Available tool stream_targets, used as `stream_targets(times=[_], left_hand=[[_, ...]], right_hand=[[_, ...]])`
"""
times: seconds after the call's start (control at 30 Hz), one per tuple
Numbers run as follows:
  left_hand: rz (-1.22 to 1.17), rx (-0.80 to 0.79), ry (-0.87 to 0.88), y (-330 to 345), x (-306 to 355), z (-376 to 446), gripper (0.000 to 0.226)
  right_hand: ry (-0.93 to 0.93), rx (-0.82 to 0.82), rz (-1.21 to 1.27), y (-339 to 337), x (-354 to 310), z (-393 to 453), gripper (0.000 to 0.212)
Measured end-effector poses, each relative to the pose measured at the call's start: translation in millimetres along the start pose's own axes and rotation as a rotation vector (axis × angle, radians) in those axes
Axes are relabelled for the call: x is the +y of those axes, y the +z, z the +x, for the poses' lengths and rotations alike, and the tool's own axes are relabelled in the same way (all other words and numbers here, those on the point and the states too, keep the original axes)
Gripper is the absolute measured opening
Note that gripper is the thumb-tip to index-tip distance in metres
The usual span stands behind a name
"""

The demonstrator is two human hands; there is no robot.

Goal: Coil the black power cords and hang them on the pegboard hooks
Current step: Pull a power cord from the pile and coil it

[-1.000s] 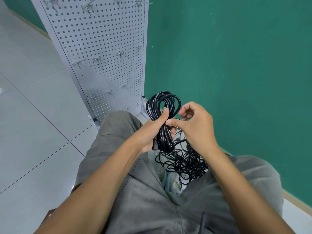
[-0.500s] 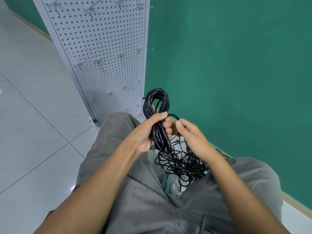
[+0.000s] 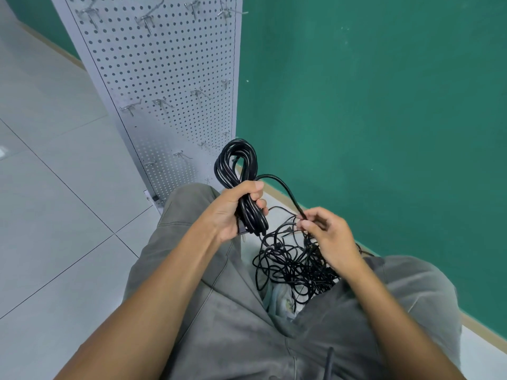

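The left hand (image 3: 233,212) grips a coiled black cord (image 3: 241,171) (loops upright); the right hand (image 3: 326,234) pinches its loose strand (image 3: 285,190) above the tangled pile (image 3: 290,264).

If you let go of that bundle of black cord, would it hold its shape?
Probably not. The cord bundle stays looped only where the left hand grips it. The strand to the right hand arcs smoothly, so it seems springy and would likely uncoil.

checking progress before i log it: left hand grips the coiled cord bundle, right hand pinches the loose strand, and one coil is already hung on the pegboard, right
Not quite. The head view shows the pegboard hooks all bare; no coil hangs there yet. The rest holds: the left hand grips the coiled cord bundle, and the right hand pinches the loose strand.
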State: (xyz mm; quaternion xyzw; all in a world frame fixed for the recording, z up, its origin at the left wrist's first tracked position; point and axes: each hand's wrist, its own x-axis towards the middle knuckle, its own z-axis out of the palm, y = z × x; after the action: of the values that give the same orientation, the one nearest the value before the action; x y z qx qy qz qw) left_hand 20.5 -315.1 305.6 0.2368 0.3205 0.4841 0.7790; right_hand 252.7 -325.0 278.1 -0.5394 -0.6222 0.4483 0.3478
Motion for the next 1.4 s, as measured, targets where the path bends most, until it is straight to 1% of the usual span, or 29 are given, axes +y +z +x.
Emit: stream_targets(times=[0.1, 0.17, 0.23, 0.37, 0.5, 0.57, 0.6, 0.67, 0.7, 0.77, 0.83, 0.9, 0.93, 1.0, 1.07, 1.13, 1.2, 1.27, 1.3, 1.33, 1.4], left_hand=[[0.078, 0.100, -0.015, -2.6, 0.0, 1.0, 0.037], [0.102, 0.154, -0.027, 0.6, -0.1, 1.0, 0.034], [0.123, 0.167, -0.045, 2.3, -2.8, 2.6, 0.034], [0.142, 0.137, -0.054, 4.7, -8.3, 2.2, 0.041], [0.197, 0.044, -0.032, 9.4, -7.8, -2.2, 0.031], [0.277, 0.051, -0.043, 11.1, -7.8, -5.1, 0.023], [0.303, 0.058, -0.055, 11.0, -8.1, -5.4, 0.030], [0.331, 0.032, -0.062, 10.9, -8.6, -5.2, 0.053], [0.343, 0.005, -0.061, 12.2, -8.5, -6.0, 0.054], [0.340, -0.056, -0.032, 16.4, -8.2, -9.0, 0.044], [0.254, -0.092, -0.007, 20.7, -10.0, -10.6, 0.043], [0.197, -0.106, -0.004, 20.8, -12.5, -10.1, 0.048], [0.204, -0.111, -0.013, 20.9, -12.4, -10.7, 0.053], [0.235, -0.124, -0.041, 20.2, -11.0, -12.0, 0.058], [0.223, -0.146, -0.065, 20.5, -10.7, -13.3, 0.060], [0.210, -0.126, -0.062, 21.3, -12.1, -13.3, 0.061], [0.243, -0.077, -0.035, 22.0, -13.9, -12.6, 0.049], [0.270, -0.045, -0.028, 22.0, -15.2, -11.7, 0.027], [0.282, -0.030, -0.032, 21.2, -15.9, -11.2, 0.023], [0.292, -0.020, -0.039, 21.5, -16.4, -10.9, 0.024], [0.285, -0.029, -0.051, 21.1, -15.8, -10.2, 0.022]], right_hand=[[-0.028, 0.058, 0.108, 0.1, -15.1, -3.1, 0.012], [-0.043, 0.081, 0.187, 2.0, -32.3, -5.0, 0.016], [-0.043, 0.105, 0.260, 4.5, -50.7, -3.9, 0.019], [0.002, 0.131, 0.401, 13.7, -77.2, 0.2, 0.013], [0.055, 0.116, 0.500, 27.5, -93.2, 3.3, 0.006], [0.062, 0.100, 0.468, 32.4, -96.0, 6.9, 0.005], [0.065, 0.104, 0.439, 33.8, -95.8, 9.3, 0.005], [0.057, 0.123, 0.361, 35.2, -95.8, 13.1, 0.005], [0.053, 0.125, 0.315, 35.2, -96.4, 14.4, 0.005], [0.054, 0.111, 0.299, 34.9, -99.5, 15.0, 0.003], [0.094, 0.084, 0.349, 33.9, -101.7, 15.5, 0.007], [0.149, 0.034, 0.389, 33.5, -103.0, 17.2, 0.007], [0.173, 0.003, 0.431, 34.2, -102.5, 18.4, 0.010], [0.216, -0.053, 0.527, 34.7, -99.5, 21.4, 0.022], [0.254, -0.090, 0.565, 34.8, -96.8, 23.5, 0.034], [0.267, -0.109, 0.569, 36.2, -95.8, 24.2, 0.033], [0.284, -0.100, 0.600, 38.1, -92.7, 24.7, 0.029], [0.305, -0.102, 0.656, 39.2, -88.6, 24.7, 0.035], [0.308, -0.116, 0.663, 38.8, -86.3, 24.5, 0.039], [0.303, -0.136, 0.658, 38.2, -84.5, 23.9, 0.040], [0.271, -0.175, 0.631, 36.3, -81.5, 21.0, 0.038]])
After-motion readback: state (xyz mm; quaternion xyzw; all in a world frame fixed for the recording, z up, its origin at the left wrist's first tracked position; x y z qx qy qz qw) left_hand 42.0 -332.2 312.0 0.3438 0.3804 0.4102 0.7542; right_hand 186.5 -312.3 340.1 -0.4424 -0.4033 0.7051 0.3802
